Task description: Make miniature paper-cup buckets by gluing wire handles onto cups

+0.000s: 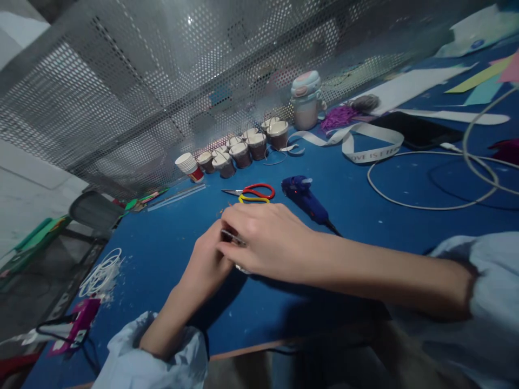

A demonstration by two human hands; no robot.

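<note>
My left hand (pixel 208 254) and my right hand (pixel 263 237) come together over the near middle of the table, fingers curled around a small object. Most of it is hidden; a thin greyish edge (pixel 233 236) shows between the fingers and a whitish bit (pixel 242 269) peeks out below my right hand. Its kind cannot be made out. Just beyond my hands lie scissors (pixel 259 190) with one red and one yellow handle loop, blades pointing left. A dark blue glue gun (pixel 306 201) rests to the right of them, a small red light on its body.
Several small brown cups with white tops (pixel 240 155) and stacked paper cups (pixel 187 163) line the perforated metal screen (pixel 162 97). A bottle (pixel 306 102), white ribbon (pixel 373 146), phone (pixel 417 129) and looped white cable (pixel 425 206) lie rightward. White cord (pixel 101 273) and a magenta power strip (pixel 77 327) sit left.
</note>
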